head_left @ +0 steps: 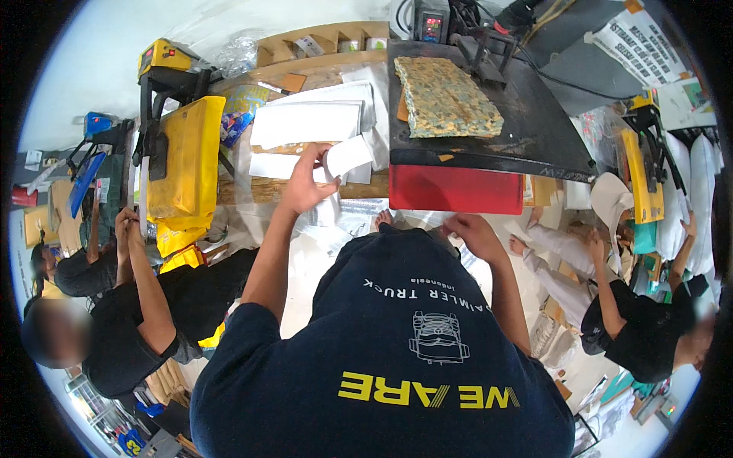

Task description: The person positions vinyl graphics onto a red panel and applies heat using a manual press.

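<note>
My left hand (308, 183) reaches over the front edge of the wooden workbench (263, 191). Its thumb and fingers are closed on a white strip (349, 156), which curls and hangs down below the hand. Behind it lie white sheets (305, 122), partly stacked. My right hand (472, 233) is lower and to the right, just below a red panel (450, 188). Its fingers are curled together; what they hold, if anything, is hidden.
Right of the sheets, a speckled foam slab (450, 98) lies on a black press plate (527, 145). A yellow press (182, 160) stands left, another yellow press (641, 172) right. A co-worker (130, 320) is on the left, another (634, 320) on the right.
</note>
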Demonstrator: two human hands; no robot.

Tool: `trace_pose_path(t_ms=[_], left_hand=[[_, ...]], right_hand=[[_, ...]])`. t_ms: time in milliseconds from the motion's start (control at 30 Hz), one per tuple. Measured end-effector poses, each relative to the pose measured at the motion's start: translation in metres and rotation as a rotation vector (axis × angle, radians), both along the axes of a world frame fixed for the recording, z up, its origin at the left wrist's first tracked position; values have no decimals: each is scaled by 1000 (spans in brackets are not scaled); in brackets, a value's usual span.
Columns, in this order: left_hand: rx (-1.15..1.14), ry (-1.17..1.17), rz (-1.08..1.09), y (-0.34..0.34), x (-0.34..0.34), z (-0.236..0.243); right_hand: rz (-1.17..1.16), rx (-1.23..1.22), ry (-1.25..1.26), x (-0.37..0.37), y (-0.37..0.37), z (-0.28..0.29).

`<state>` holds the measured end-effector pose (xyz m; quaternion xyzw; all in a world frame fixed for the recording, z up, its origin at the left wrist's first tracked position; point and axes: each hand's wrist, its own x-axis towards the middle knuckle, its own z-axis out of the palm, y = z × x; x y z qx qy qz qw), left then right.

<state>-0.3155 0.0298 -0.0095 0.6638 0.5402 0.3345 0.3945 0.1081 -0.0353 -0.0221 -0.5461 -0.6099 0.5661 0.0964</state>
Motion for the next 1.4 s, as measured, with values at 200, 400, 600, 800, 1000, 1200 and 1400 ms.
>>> trace_pose_path(t_ms=[200, 400, 600, 800, 1000, 1200, 1400], left_hand=[[-75, -157, -191, -29, 69, 25], [-66, -56, -232, -45, 118, 26], [-329, 192, -530, -62, 86, -28], [-567, -158, -311, -68, 78, -28], [-373, -81, 37, -47, 119, -54], [18, 14, 348, 16, 159, -84], [253, -146, 334, 32, 192, -70]], right_hand=[[-347, -579, 750, -90, 50, 60], [-131, -53, 143, -57, 47, 39], [-477, 124, 38, 12, 9, 48], [-672, 110, 39, 66, -14, 21], [-717, 26, 72, 95, -1, -5], [-621, 527, -83, 121, 75, -36], [-486, 657, -9, 150, 116, -70]])
